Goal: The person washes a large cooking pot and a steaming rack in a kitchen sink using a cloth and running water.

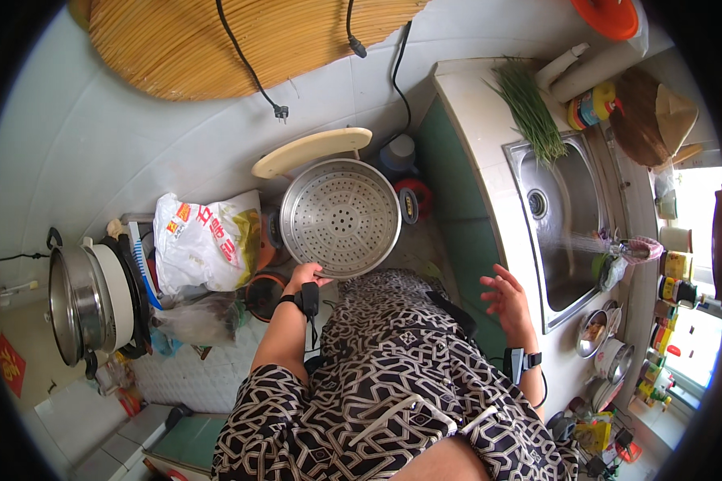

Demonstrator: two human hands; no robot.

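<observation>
My left hand [305,278] grips the near rim of a round metal steamer tray [342,221] with a perforated bottom and two dark side handles. My right hand [505,293] is raised beside the counter's front edge, its fingers apart and nothing in it. To its right, a steel sink [568,210] is set in the counter, with water spraying from the faucet [629,249]. A bunch of long green chives [526,108] lies on the counter, its near end hanging over the sink's rim. Behind the tray stands a pale oval board [313,151].
A white plastic bag [198,240] with red print stands left of the tray. Further left are stacked steel pots [72,300]. Black cords [243,57] hang above. A yellow bottle [591,107], small bowls [592,330] and jars line the counter and window side at right.
</observation>
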